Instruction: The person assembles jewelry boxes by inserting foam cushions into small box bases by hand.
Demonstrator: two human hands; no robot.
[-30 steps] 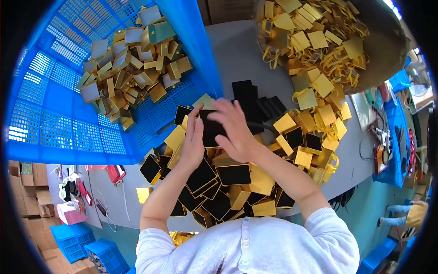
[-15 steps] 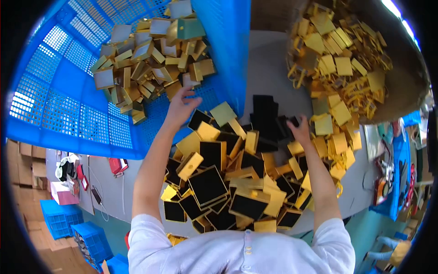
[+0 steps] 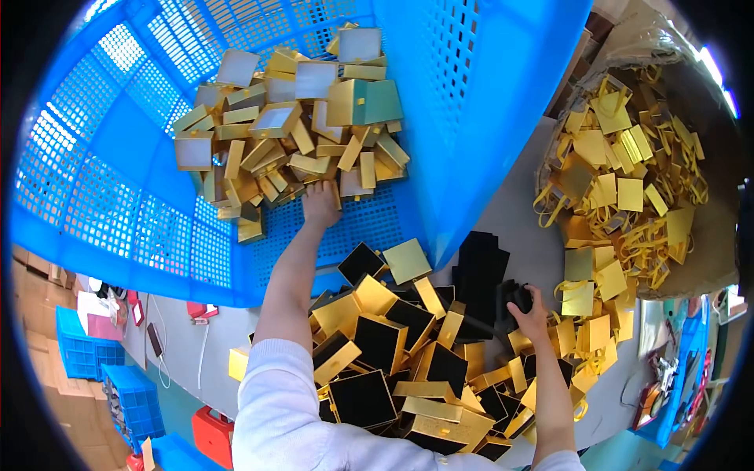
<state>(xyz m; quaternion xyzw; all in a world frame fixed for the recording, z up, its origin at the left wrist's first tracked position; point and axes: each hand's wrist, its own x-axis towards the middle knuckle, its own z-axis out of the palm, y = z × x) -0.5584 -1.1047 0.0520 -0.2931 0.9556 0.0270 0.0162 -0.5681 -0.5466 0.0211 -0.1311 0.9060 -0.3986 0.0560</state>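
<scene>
Inside the blue plastic crate (image 3: 440, 71), my left hand (image 3: 320, 207) reaches to the lower edge of a pile of gold boxes. Its fingers are bent over the edge of a gold box (image 3: 309, 164); the fingertips are partly hidden. My right hand (image 3: 532, 315) curls its thumb and fingers around a small black block (image 3: 519, 297). Beside it lies a stack of flat black pieces (image 3: 479, 267). In front of my body is a heap of open gold boxes with black insides (image 3: 363, 399), between my two arms.
A large carton (image 3: 707, 259) at the right holds many small gold boxes with yellow ribbons (image 3: 628, 196). The crate's tall wall stands between it and my left hand. A red stool (image 3: 212, 436) and blue crates (image 3: 135, 400) are below the table at left.
My left hand has gone further into the crate and onto the pile of gold boxes. My right hand stays by the black pieces. The view has shifted left and my body leans forward.
</scene>
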